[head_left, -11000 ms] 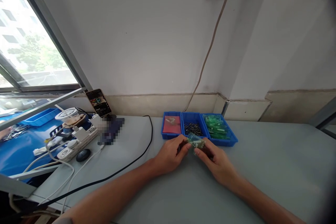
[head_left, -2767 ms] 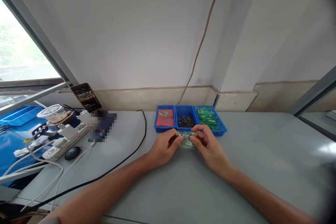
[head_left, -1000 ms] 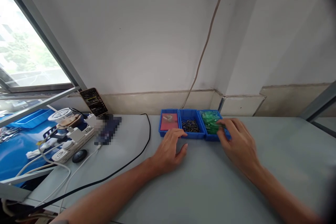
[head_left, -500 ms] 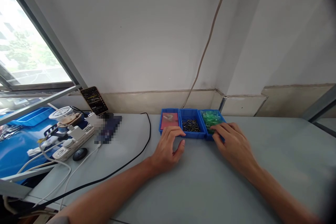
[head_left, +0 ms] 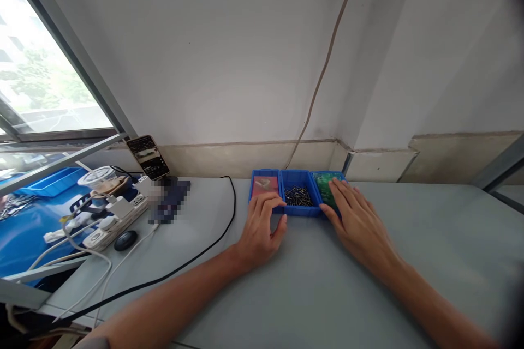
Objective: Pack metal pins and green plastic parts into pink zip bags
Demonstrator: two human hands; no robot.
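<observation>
Three small blue bins stand side by side against the wall. My left hand (head_left: 262, 229) rests at the front edge of the left bin (head_left: 250, 191), fingers curved and thumb apart, with nothing visible in it. Inside that bin lies something pink (head_left: 258, 185) with small pale pieces on top. Many small dark metal pieces, like screws (head_left: 298, 196), fill part of the middle bin (head_left: 297, 177). Over the right bin my right hand (head_left: 356, 218) lies open, its fingers stretched across green items in clear plastic (head_left: 325, 188). The hand hides part of that bin.
At the left are a white power strip (head_left: 118, 223) with plugs, a propped phone (head_left: 147, 157), a round black object (head_left: 125, 240) and a lidded cup (head_left: 98, 177). A black cable (head_left: 180, 268) crosses the grey table (head_left: 327, 300). Behind rises the wall.
My right hand has moved from the front edge of the right bin further over it, its fingers going from bent to stretched out. My left hand has barely moved.
</observation>
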